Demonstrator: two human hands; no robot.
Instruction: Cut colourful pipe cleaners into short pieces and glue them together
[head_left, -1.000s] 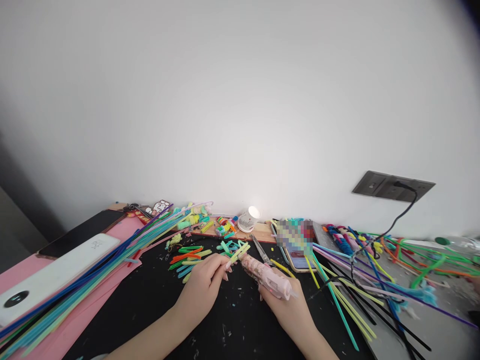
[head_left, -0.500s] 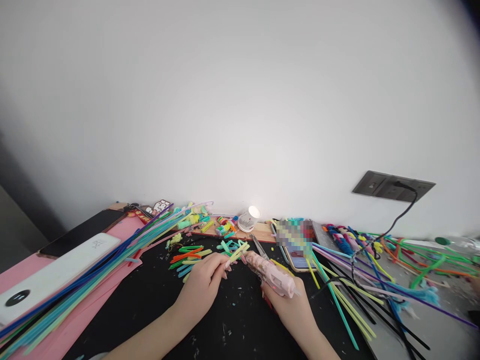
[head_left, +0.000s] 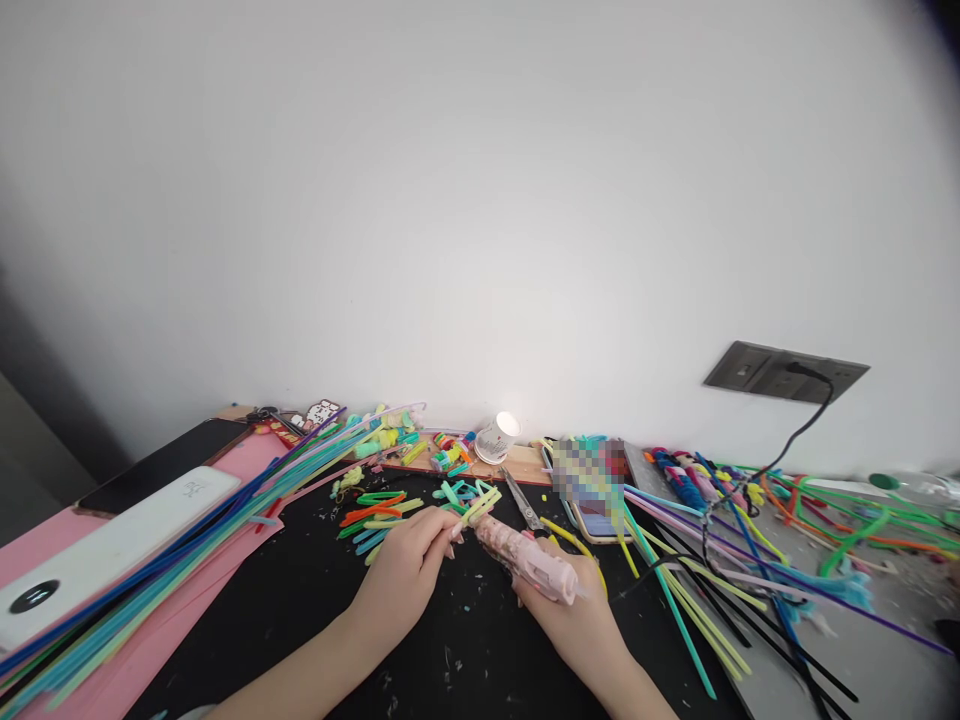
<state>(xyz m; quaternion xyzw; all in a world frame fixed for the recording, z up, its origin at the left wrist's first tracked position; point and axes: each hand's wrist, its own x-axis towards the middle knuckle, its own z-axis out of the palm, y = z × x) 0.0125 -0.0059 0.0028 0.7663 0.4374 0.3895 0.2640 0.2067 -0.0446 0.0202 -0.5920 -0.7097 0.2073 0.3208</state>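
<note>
Between the fingertips of my left hand (head_left: 411, 556) are pinched short lengths of pale yellow pipe cleaner (head_left: 482, 505). My right hand (head_left: 574, 612) is wrapped round a pink glue gun (head_left: 529, 560), its nozzle end pointing left and up at the yellow pieces. Whether the tip touches them I cannot tell. Behind my left hand lie cut orange pipe cleaners (head_left: 373, 513) with green and blue ones. Teal pieces (head_left: 456, 492) are just past the yellow ones. Scissors (head_left: 523, 500) rest beyond the glue gun.
A paper cup (head_left: 498, 438) stands by the wall. Long pipe cleaners lie across a white device (head_left: 112, 545) on the left. A phone (head_left: 600, 525) lies at the right, near long yellow and teal stems (head_left: 679, 610). A black cord (head_left: 784, 455) runs from the wall socket (head_left: 787, 372).
My right hand has brought the glue gun slightly left and down, so its front end is closer to the yellow pieces. My left hand is nearly still.
</note>
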